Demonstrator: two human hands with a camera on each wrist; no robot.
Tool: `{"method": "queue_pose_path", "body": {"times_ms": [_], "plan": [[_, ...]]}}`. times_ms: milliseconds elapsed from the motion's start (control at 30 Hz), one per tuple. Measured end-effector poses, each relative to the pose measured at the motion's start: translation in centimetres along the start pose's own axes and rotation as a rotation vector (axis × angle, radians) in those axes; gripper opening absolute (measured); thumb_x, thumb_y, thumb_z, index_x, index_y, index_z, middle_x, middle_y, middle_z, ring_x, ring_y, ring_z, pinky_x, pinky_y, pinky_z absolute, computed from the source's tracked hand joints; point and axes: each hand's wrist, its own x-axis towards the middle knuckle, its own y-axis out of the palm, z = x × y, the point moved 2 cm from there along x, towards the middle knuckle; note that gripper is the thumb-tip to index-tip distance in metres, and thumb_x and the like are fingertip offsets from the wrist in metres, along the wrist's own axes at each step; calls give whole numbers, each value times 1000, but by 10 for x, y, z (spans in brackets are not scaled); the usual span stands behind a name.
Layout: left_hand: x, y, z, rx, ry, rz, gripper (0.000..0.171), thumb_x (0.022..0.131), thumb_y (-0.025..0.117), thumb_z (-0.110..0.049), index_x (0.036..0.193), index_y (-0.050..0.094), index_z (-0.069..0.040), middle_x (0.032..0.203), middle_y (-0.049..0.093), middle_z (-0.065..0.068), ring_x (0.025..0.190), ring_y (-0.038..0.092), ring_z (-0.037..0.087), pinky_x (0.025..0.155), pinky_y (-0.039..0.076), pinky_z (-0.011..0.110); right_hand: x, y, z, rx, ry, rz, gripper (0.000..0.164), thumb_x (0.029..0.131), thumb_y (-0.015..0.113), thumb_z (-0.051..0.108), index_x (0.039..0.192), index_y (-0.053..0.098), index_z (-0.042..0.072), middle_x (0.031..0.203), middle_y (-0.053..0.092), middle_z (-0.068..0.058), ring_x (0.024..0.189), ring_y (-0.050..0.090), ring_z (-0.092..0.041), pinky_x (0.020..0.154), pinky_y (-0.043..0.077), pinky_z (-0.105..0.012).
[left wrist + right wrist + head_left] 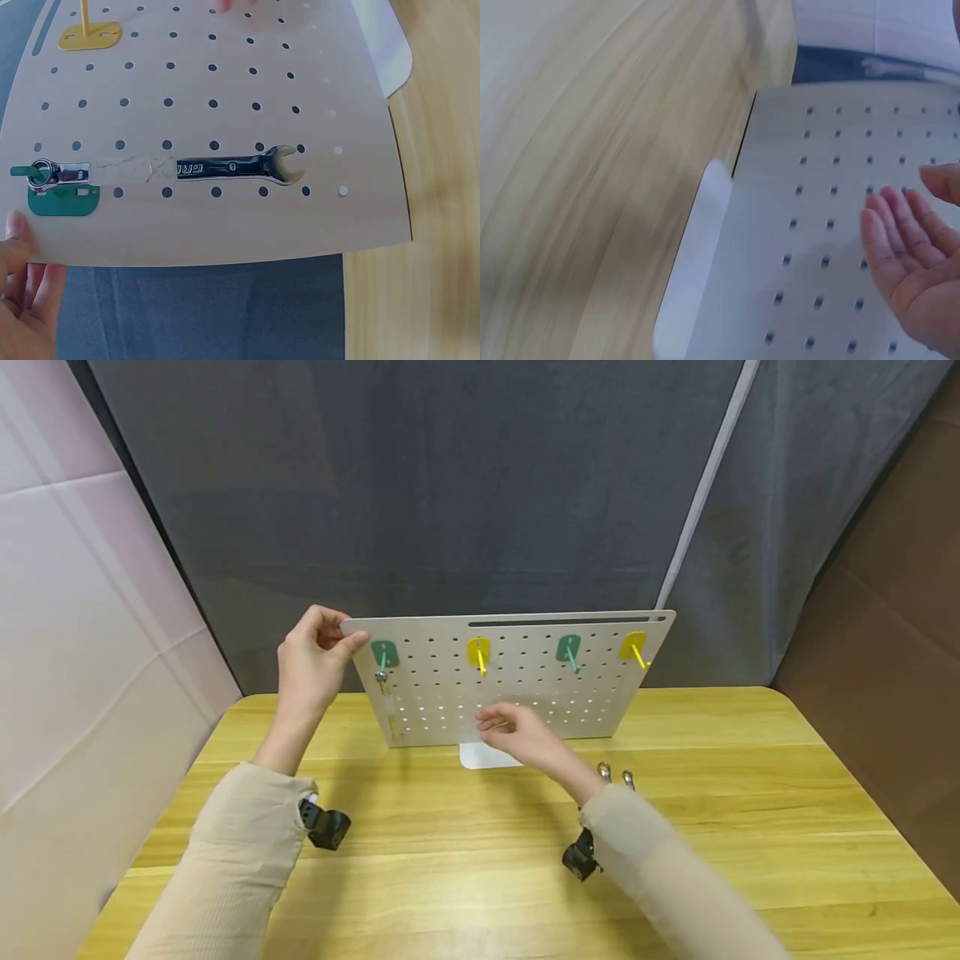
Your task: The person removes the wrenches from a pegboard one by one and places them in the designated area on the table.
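My left hand [309, 660] pinches the top left corner of a white pegboard [442, 693], thumb on the front and fingers behind. Close to that thumb a green hook [386, 653] carries a combination wrench [225, 166], hung by its ring end with the open end downward. Clear tape wraps the middle of its shank. In front of the board's lower middle hovers my right hand [517, 731], its fingers loosely bent and the palm bare in the right wrist view [919, 274].
Along the board's upper part are a yellow hook [478, 653], a second green hook [568, 650] and another yellow hook [634, 647]. A white base foot [483, 757] juts forward on the wooden table [420, 860]. Two metal ring ends [604, 770] show beside my right forearm.
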Motion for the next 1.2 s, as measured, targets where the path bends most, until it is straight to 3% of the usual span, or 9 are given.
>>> {"method": "queue_pose_path", "body": {"times_ms": [367,700,867,1200], "plan": [[0,0,-1,3,-2,7,27,87,69,-17,105,59,-1,85,57,3,70,46,-3,66,38,11,21,37,36,238,-81,61,42,94,54,5,136,48,0,138,52,-18,128,52,-31,104,45,-35],[-1,0,0,-2,0,8,26,88,68,-17,105,58,0,87,59,6,70,46,-4,67,38,11,26,63,51,355,-84,76,57,91,54,-3,145,36,3,150,39,-15,139,40,-30,112,36,-39],[-1,0,0,-4,9,5,26,88,69,-17,105,59,0,87,59,5,70,45,-5,66,37,11,27,70,56,399,-136,72,60,89,52,-8,145,33,0,148,40,-20,139,39,-32,115,31,-38],[-2,0,-1,-5,16,5,27,88,68,-18,105,58,0,88,60,6,70,45,-7,66,37,11,20,76,61,381,-129,14,45,91,53,-3,136,45,-3,130,55,-23,120,55,-35,102,46,-31]]}}
